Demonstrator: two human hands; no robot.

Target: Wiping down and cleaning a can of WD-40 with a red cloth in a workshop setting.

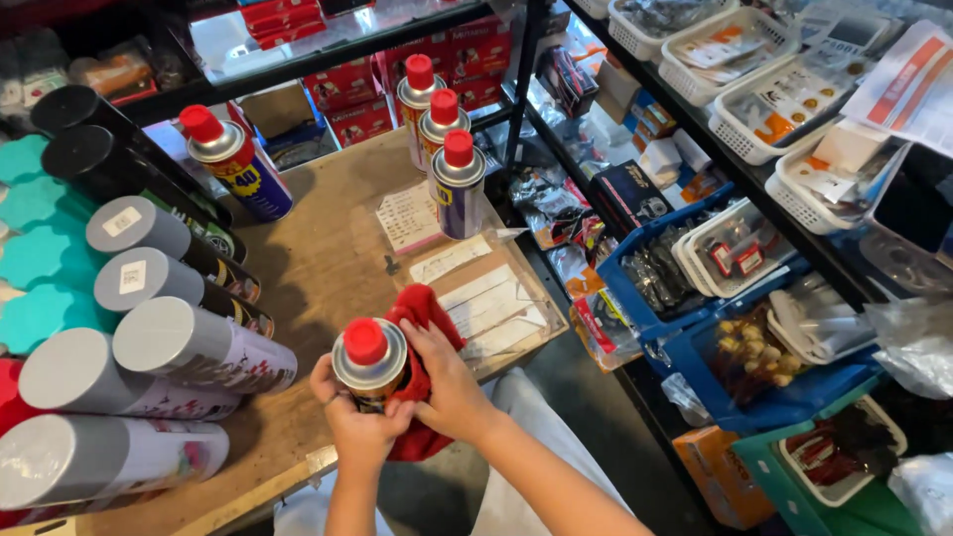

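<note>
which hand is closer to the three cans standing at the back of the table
Right. The right hand, pressing the red cloth against the held can, is nearer the three cans. The left hand grips it lower, farther away.

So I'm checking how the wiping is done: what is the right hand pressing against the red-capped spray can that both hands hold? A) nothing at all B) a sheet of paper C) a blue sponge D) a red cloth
D: the right hand presses a red cloth against the side of the spray can, while the left hand grips the can from below.
</note>
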